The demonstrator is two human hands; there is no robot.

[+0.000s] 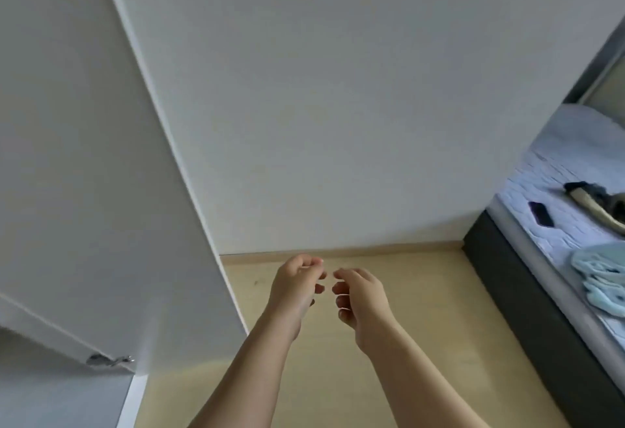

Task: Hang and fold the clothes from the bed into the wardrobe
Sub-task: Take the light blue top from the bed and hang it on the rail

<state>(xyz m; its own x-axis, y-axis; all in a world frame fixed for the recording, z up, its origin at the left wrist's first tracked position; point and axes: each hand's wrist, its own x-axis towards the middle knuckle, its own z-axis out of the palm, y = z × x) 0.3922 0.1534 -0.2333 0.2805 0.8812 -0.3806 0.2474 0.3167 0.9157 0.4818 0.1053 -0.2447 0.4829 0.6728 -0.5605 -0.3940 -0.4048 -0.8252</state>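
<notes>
My left hand [297, 287] and my right hand [362, 295] hang close together over the floor, fingers loosely curled and facing each other, holding nothing. The bed [554, 224] lies at the right edge. On it sits a light blue garment [602, 275] near the front. Farther back lies a dark and tan garment [595, 204]. The white wardrobe door [84, 173] stands open on the left, its inside hidden from view.
A dark phone [541, 214] lies on the mattress. The bed's dark frame [527, 309] runs along the right. A pale wooden floor [389, 377] stretches ahead to the white wall [338, 89]. A metal hinge [108, 360] shows on the door's lower edge.
</notes>
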